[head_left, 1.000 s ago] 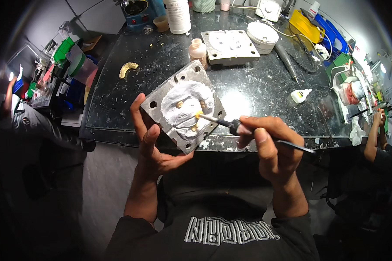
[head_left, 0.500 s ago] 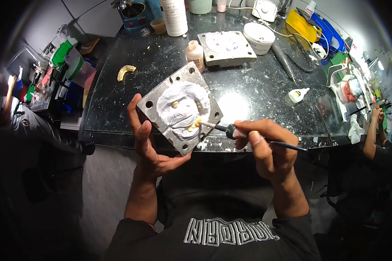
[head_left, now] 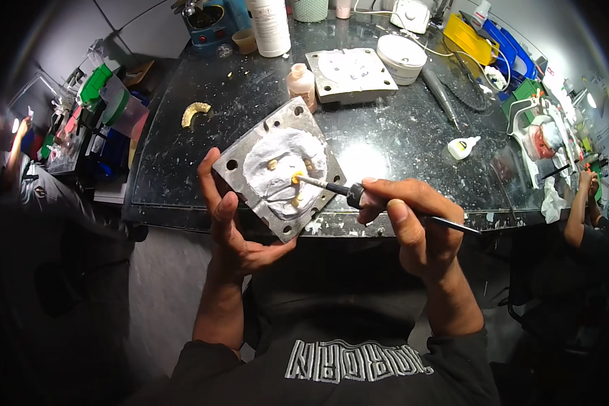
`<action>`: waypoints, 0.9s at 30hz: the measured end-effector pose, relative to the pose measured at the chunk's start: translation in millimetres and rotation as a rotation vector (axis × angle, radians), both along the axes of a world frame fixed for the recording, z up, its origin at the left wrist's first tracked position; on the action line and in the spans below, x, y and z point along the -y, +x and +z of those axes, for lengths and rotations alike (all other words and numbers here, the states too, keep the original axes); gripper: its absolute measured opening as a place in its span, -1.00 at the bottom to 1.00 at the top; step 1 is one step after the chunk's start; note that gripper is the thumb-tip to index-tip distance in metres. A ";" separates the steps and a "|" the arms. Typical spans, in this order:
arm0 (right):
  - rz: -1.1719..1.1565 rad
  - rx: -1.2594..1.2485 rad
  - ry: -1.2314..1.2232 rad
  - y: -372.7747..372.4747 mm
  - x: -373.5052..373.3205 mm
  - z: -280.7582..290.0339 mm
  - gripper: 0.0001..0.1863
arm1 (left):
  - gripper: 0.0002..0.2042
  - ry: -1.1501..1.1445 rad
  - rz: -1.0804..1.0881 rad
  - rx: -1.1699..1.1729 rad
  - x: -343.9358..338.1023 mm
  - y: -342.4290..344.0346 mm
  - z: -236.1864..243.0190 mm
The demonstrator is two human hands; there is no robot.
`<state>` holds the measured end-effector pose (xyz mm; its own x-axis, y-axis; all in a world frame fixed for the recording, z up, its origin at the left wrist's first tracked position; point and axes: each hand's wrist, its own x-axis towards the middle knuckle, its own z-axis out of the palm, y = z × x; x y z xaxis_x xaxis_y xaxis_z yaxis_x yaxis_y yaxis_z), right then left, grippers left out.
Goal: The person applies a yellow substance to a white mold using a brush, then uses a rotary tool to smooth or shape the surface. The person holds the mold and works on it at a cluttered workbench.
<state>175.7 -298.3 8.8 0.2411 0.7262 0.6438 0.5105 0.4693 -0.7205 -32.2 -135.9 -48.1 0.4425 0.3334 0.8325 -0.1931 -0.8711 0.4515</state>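
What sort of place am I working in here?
Likely a dental lab: your left hand holds a metal mould plate bearing white, plaster-like material, a yellowish denture-like arch lies on the bench, and a pen-shaped handpiece lies there too.

Two hands (head_left: 233, 233) (head_left: 426, 233) are holding one brush (head_left: 336, 189) and one metal plate (head_left: 242, 151). One similar plate (head_left: 348, 88), one white tub (head_left: 402, 64) and one grey handpiece (head_left: 440, 96) are resting beyond.

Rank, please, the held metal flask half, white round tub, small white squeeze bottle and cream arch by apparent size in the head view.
1. Metal flask half
2. White round tub
3. White squeeze bottle and cream arch: too alike to rank
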 end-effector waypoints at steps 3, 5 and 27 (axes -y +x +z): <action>-0.032 0.030 -0.009 -2.6 -8.1 5.9 -0.76 | 0.29 -0.006 0.021 0.003 -1.4 0.7 -5.3; -0.030 -0.008 -0.047 -7.4 -12.2 13.3 -0.78 | 0.28 -0.037 0.018 0.013 0.0 -0.3 -8.3; 0.119 0.171 -0.172 -12.5 -22.7 64.1 -0.74 | 0.32 -0.117 -0.039 0.040 0.3 -5.7 -15.0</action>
